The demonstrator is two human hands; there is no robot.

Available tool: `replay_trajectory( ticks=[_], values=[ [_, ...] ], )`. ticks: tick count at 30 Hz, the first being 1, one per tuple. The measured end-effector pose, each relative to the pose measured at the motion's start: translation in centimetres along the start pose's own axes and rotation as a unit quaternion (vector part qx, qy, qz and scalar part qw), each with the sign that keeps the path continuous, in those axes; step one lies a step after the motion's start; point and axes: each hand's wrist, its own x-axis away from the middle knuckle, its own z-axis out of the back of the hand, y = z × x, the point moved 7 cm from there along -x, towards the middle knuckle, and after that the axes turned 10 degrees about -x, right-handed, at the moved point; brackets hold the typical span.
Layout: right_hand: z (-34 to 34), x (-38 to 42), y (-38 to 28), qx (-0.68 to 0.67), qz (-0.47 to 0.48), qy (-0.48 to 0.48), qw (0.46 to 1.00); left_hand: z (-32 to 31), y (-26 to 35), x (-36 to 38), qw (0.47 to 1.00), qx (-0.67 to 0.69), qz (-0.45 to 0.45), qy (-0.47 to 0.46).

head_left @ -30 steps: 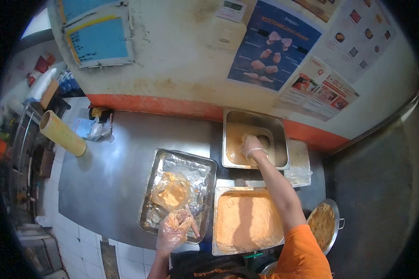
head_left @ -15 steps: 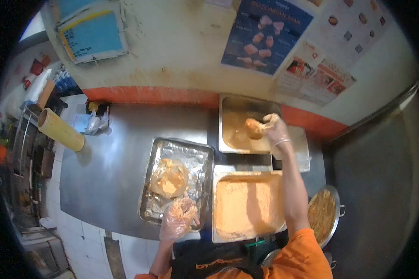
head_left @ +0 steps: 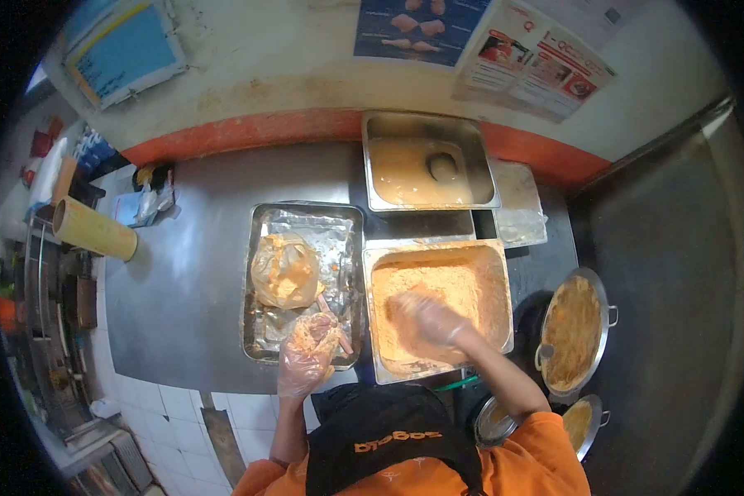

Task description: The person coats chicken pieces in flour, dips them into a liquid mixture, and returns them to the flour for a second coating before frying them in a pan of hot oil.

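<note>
My left hand (head_left: 307, 351), in a clear plastic glove caked with flour, is curled over the near right corner of a metal tray (head_left: 259, 347). What it holds, if anything, is hidden. Beside its fingers lies a thin pinkish stick-like piece (head_left: 336, 321). A clear plastic bag (head_left: 285, 271) with orange-yellow contents sits in the tray. My right hand (head_left: 428, 318), also gloved, is down in a steel pan (head_left: 507, 285) of orange-tinted flour (head_left: 438, 277). Motion smears its fingers, and no piece of chicken shows in them.
Behind the flour stands a steel pan (head_left: 434, 202) of cloudy tan liquid with a dark round thing (head_left: 442, 167) in it. A pale box (head_left: 521, 219) is to its right. Round pans (head_left: 576, 331) of bubbling oil-like contents stand at right. A yellow roll (head_left: 95, 230) is at left.
My right hand has come down from above the liquid pan, where it held a coated piece of chicken, into the flour. My left hand stays by the tray. The view has tilted downward.
</note>
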Motion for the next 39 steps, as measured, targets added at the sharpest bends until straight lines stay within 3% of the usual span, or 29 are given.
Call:
replay_trajectory(
  ticks=[1, 2, 4, 5, 8, 11, 13, 15, 18, 21, 23, 24, 27, 29, 32, 34, 38, 39],
  values=[
    [-4.1, 0.1, 0.5, 0.247, 0.133, 0.027, 0.960, -0.2, -0.1, 0.2, 0.998, 0.040, 0.044, -0.010],
    [-4.6, 0.0, -0.1, 0.284, 0.085, 0.009, 0.955, -0.4, -0.3, 0.4, 0.993, 0.079, 0.089, -0.020],
    [-5.1, 0.4, -1.0, 0.352, -0.008, -0.030, 0.936, -0.1, 0.9, 0.6, 0.999, 0.040, 0.012, -0.027],
    [-5.8, 0.6, -0.5, 0.323, -0.026, -0.077, 0.943, 0.1, 1.4, 0.9, 0.999, 0.021, -0.025, -0.029],
    [-6.0, 1.4, 2.3, 0.249, -0.074, -0.217, 0.941, 0.1, -0.6, 1.4, 0.996, 0.061, 0.067, -0.022],
    [-3.2, 2.0, 4.2, 0.030, -0.100, -0.113, 0.988, 1.0, -0.7, 2.0, 0.997, 0.058, -0.044, 0.026],
    [1.5, 1.4, 2.6, -0.003, -0.030, -0.010, 0.999, 1.7, -1.9, 2.7, 0.995, 0.089, 0.025, 0.047],
    [5.3, 1.1, 4.0, 0.051, -0.099, 0.051, 0.992, 2.3, -3.1, 3.3, 0.990, 0.106, 0.088, 0.039],
    [4.2, -0.9, 5.5, 0.345, -0.128, 0.038, 0.929, 2.3, -4.3, 3.2, 0.989, 0.116, 0.082, 0.028],
    [0.7, -1.4, 9.8, 0.191, -0.201, 0.014, 0.961, 2.4, -3.9, 3.0, 0.989, 0.122, 0.083, 0.018],
    [-0.5, -0.2, 9.5, 0.199, -0.147, 0.052, 0.967, 2.6, -4.5, 3.1, 0.994, 0.077, 0.070, 0.022],
    [-0.6, -0.1, 9.3, 0.205, -0.118, 0.072, 0.969, 2.8, -4.6, 2.8, 0.996, 0.055, 0.060, 0.026],
    [1.3, 0.1, 5.6, 0.174, -0.150, 0.219, 0.948, 3.1, -4.4, 3.0, 0.991, 0.093, 0.074, 0.054],
    [-0.8, 1.1, 4.1, 0.252, -0.045, 0.152, 0.955, 3.4, -4.8, 3.2, 0.998, 0.033, 0.028, 0.039],
    [-1.3, 2.4, 7.9, 0.235, -0.093, 0.007, 0.967, 2.9, -3.3, 3.2, 0.993, 0.074, 0.084, 0.038],
    [-1.4, 3.1, 10.0, 0.189, -0.225, -0.047, 0.955, 2.8, -2.7, 3.4, 0.987, 0.100, 0.122, 0.042],
    [-0.9, 3.5, 9.9, 0.112, -0.266, -0.021, 0.957, 2.6, -2.9, 3.2, 0.991, 0.078, 0.099, 0.035],
    [-0.9, 3.0, 12.9, 0.099, -0.203, -0.099, 0.969, 2.6, -3.0, 3.0, 0.993, 0.075, 0.088, 0.035]
  ],
)
